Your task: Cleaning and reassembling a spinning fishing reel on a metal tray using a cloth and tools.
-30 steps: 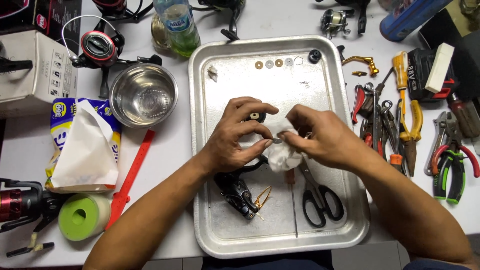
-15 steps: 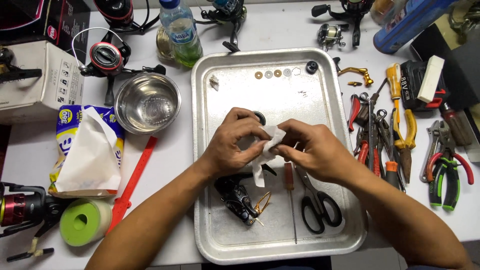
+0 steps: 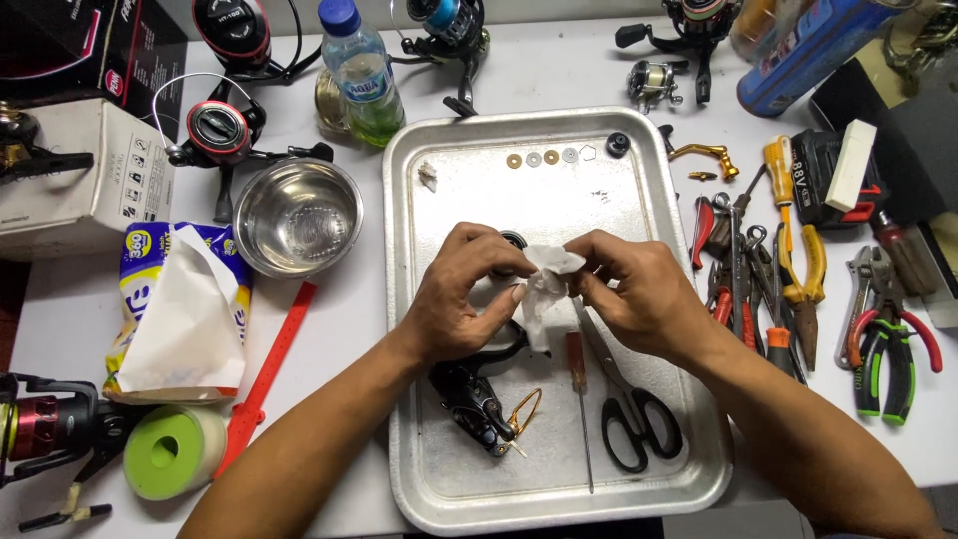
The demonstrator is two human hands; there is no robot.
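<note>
Over the dented aluminium tray (image 3: 419, 299) on your crowded white table (image 3: 559, 70), your left hand (image 3: 461, 299) and right hand (image 3: 639, 294) both pinch a crumpled white tissue (image 3: 547, 289), tools crowding the tray's right edge.

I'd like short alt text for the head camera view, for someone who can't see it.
Two bare hands, left hand and right hand, hold a white tissue against a small dark part over a metal tray. Scissors lie in the tray; pliers lie to its right.

Bowl (image 3: 298, 216) left of tray (image 3: 439, 459)
</note>
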